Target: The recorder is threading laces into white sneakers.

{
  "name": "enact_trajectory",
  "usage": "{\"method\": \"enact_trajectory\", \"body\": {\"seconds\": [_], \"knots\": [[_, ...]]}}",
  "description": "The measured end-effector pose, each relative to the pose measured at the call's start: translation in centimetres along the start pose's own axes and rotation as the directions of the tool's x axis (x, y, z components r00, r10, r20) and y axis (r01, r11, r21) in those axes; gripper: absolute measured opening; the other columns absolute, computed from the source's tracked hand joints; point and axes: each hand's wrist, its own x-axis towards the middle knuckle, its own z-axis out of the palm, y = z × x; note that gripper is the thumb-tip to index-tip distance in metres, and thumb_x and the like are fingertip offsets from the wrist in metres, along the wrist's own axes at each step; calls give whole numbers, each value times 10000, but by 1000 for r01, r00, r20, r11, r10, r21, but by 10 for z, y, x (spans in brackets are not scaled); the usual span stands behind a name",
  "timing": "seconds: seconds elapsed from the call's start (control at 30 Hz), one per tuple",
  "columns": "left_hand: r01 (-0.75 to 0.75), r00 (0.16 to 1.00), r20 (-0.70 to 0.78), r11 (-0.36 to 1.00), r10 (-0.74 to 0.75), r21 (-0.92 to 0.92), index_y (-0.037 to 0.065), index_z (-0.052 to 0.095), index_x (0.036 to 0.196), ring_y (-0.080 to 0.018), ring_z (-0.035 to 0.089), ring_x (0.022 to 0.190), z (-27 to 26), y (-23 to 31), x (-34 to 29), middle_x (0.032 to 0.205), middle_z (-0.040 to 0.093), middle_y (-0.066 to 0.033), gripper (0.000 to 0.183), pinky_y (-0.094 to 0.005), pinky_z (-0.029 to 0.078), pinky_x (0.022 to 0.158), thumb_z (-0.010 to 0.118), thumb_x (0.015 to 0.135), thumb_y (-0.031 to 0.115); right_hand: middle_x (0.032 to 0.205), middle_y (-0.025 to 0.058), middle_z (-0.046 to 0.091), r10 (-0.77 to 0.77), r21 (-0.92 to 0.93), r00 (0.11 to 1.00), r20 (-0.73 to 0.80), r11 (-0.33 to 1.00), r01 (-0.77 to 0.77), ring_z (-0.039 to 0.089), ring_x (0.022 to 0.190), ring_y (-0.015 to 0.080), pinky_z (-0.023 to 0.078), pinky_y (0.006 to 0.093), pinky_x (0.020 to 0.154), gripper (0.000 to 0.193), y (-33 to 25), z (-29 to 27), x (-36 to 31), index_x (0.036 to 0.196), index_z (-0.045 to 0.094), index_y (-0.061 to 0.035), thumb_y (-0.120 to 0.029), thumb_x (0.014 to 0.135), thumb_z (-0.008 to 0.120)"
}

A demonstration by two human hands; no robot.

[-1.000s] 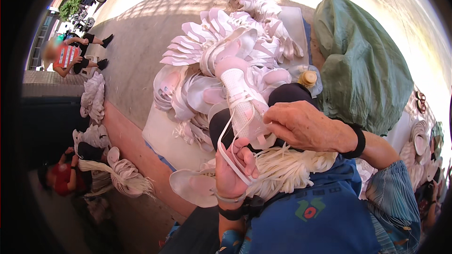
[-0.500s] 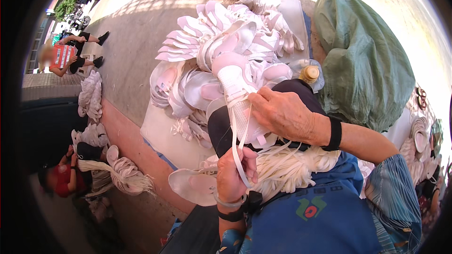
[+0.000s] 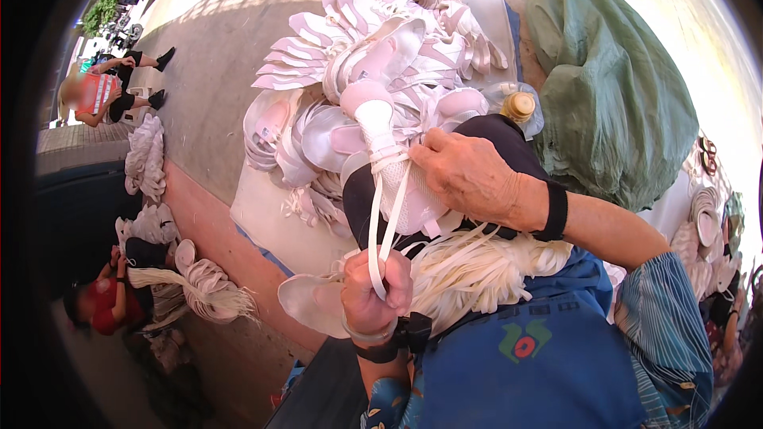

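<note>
A pale pink and white shoe upper (image 3: 413,206) lies across my black-clad knee, its tongue (image 3: 370,107) pointing away from me. A flat white shoelace (image 3: 386,214) runs through its upper eyelets and comes down in two taut strands. My left hand (image 3: 377,290) is closed in a fist round the lower loop of that lace. At the upper's right side, my right hand (image 3: 470,177) pinches the edge beside the eyelets; its fingertips are partly hidden. A thick bundle of cream laces (image 3: 485,270) rests on my lap, over a blue apron (image 3: 524,373).
A heap of pink-white shoe uppers (image 3: 381,40) covers the mat ahead. To its right stand a bottle with a yellow cap (image 3: 518,106) and a large green sack (image 3: 608,87). Another upper (image 3: 310,302) lies by my left wrist. Two people sit at the left among more uppers.
My left hand has pulled the lace down and left, closing into a tighter fist. The lace now lies snug across the upper eyelets. My right hand has shifted slightly up and left.
</note>
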Motion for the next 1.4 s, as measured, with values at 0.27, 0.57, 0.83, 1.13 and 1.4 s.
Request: {"method": "enact_trajectory", "body": {"seconds": [0.27, 0.57, 0.83, 1.13, 1.4], "knots": [[116, 976, -199, 986, -91, 120, -22, 498, 717, -117, 371, 429, 3, 4, -10, 543, 442, -66, 407, -220, 351, 324, 379, 966, 277, 834, 140, 528, 77, 135, 997, 23, 988, -80, 599, 689, 326, 507, 395, 581, 272, 0, -11, -8, 997, 515, 7, -69, 749, 600], [144, 985, -139, 944, -106, 297, -28, 512, 735, -124, 373, 392, 12, 1, -7, 517, 432, -73, 358, -236, 359, 336, 393, 946, 236, 850, 112, 523, 23, 60, 998, -53, 998, -20, 606, 733, 280, 514, 363, 571, 386, 1, -2, -8, 1054, 501, -10, -38, 691, 630], [236, 972, -57, 932, -229, 274, -37, 602, 962, -67, 336, 454, 25, 0, -13, 553, 446, 15, 436, -201, 288, 438, 374, 991, 334, 816, 123, 526, 49, 120, 998, -24, 992, -46, 578, 672, 307, 486, 360, 547, 230, -1, -21, -14, 1026, 540, -24, -57, 799, 562], [12, 972, 166, 746, -164, 666, 5, 591, 1056, -94, 465, 572, 49, -39, 7, 641, 496, -26, 266, -237, 385, 552, 465, 979, 225, 709, -3, 587, 230, 732, 852, 471, 437, -523, 507, 569, 59, 428, 238, 531, 202, -23, -37, -12, 943, 622, 0, -160, 937, 500], [197, 950, 118, 846, -290, 495, -11, 567, 1080, -83, 494, 607, 42, -30, 1, 706, 527, -11, 307, -238, 428, 588, 412, 997, 241, 649, -18, 544, 169, 757, 742, 649, -53, -651, 468, 473, 36, 395, 171, 434, 197, -27, -61, -7, 1001, 596, 11, -155, 959, 498]]}}
